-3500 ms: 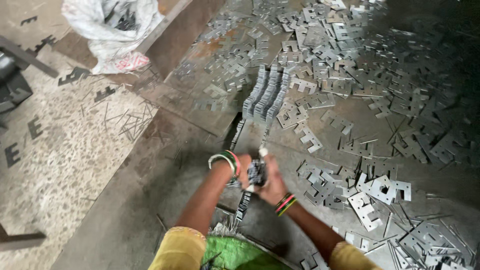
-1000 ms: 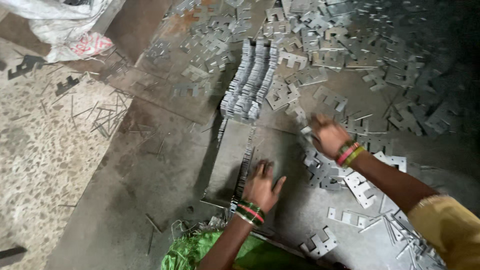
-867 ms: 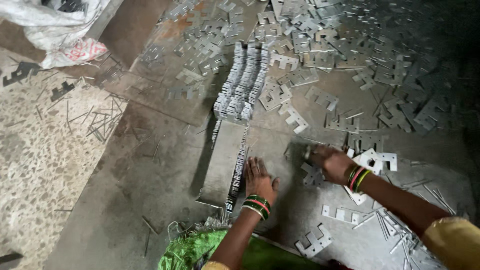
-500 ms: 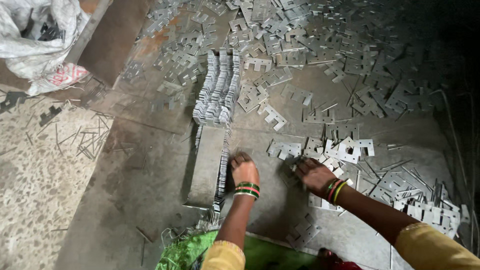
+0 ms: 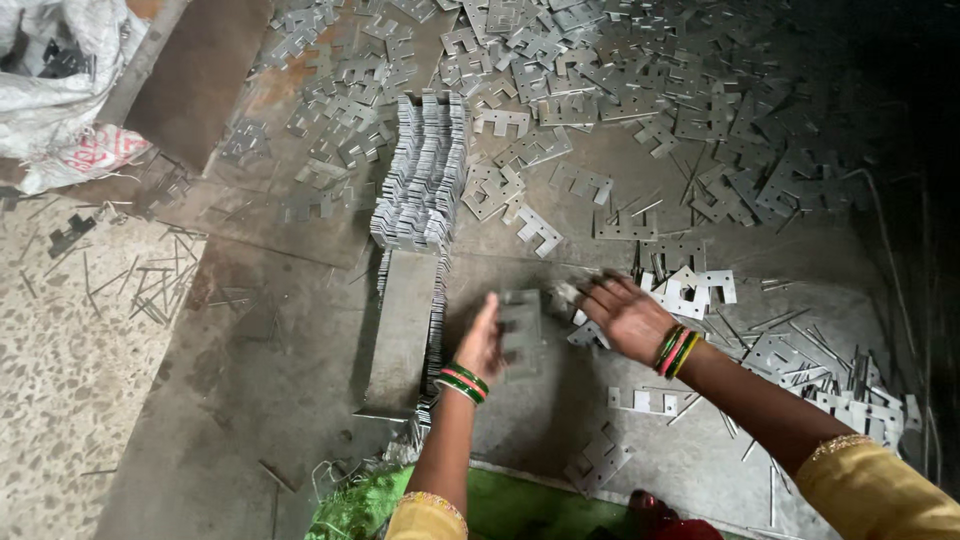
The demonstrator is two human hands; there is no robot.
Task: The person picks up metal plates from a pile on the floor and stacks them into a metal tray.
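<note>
A flat grey stamped plate (image 5: 520,330) is held on edge against the floor (image 5: 250,400) by the left hand (image 5: 482,342), whose fingers are closed along its near side, apparently so that it stands square beside the row already set up. That row of stacked plates (image 5: 436,330) runs on edge along the right side of a flat metal slab (image 5: 400,330), which seems to serve as a stop for alignment. The right hand (image 5: 625,315) is spread palm down, fingers open, over loose plates (image 5: 690,290) just to the right; nothing is seen gripped in it. Farther up the floor a taller, packed bundle of plates (image 5: 425,180) is stood upright, and beyond it scattered plates (image 5: 640,90) are strewn toward the far edge. A white sack (image 5: 60,90) is left at the far left corner, and thin metal offcuts (image 5: 150,290) lie on the speckled floor at the left edge.
</note>
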